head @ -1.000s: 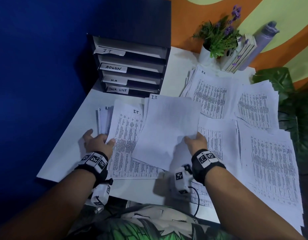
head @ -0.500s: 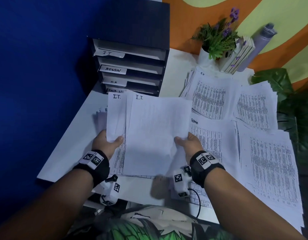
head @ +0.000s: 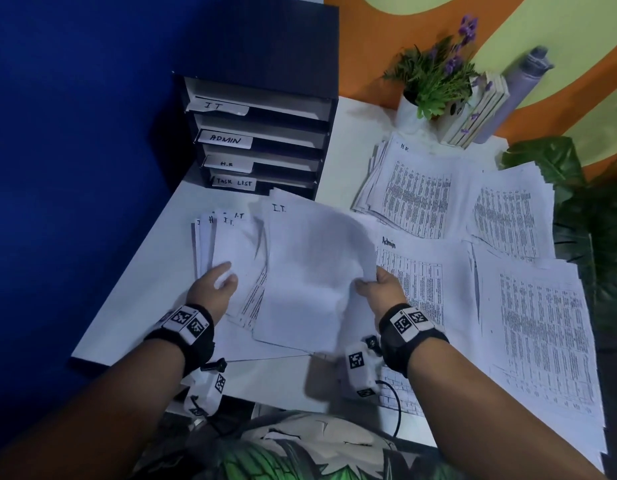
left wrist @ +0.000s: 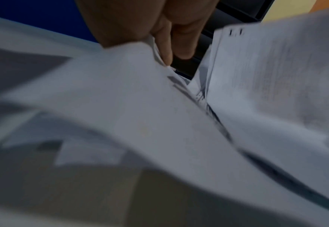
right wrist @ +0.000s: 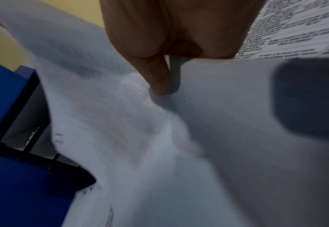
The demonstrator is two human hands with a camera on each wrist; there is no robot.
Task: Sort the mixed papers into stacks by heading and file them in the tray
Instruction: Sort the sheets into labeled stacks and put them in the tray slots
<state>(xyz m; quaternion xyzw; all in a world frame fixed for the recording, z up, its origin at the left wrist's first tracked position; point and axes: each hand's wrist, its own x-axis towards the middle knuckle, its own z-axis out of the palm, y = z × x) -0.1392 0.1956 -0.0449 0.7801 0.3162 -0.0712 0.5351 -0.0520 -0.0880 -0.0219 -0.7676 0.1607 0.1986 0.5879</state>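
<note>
A dark paper tray (head: 329, 119) stands at the back left, with slots labelled IT, ADMIN, H.R and TASK LIST. In front of it my left hand (head: 224, 277) grips a thin sheaf headed I.T. (head: 236, 251), thumb on top, over a fanned I.T. pile (head: 204, 237). My right hand (head: 367, 280) pinches the right edge of a larger bowed I.T. sheaf (head: 310, 271), which is blurred. In the left wrist view my left hand (left wrist: 167, 50) pinches the sheets (left wrist: 140, 99). The right wrist view shows the right hand's thumb (right wrist: 157, 79) on the paper (right wrist: 120, 122).
Sorted stacks cover the right of the white table (head: 133, 299): H.R. (head: 414, 192), Admin (head: 417, 271) and two more printed piles (head: 507, 220) (head: 546, 327). A potted lavender (head: 435, 74), books (head: 480, 105) and a grey bottle (head: 521, 84) stand at the back. A leafy plant (head: 598, 216) is at the right edge.
A second ago my left hand lay on the table pile; it took up an I.T. sheaf. Both sheaves have since come down and spread apart, the right one bending.
</note>
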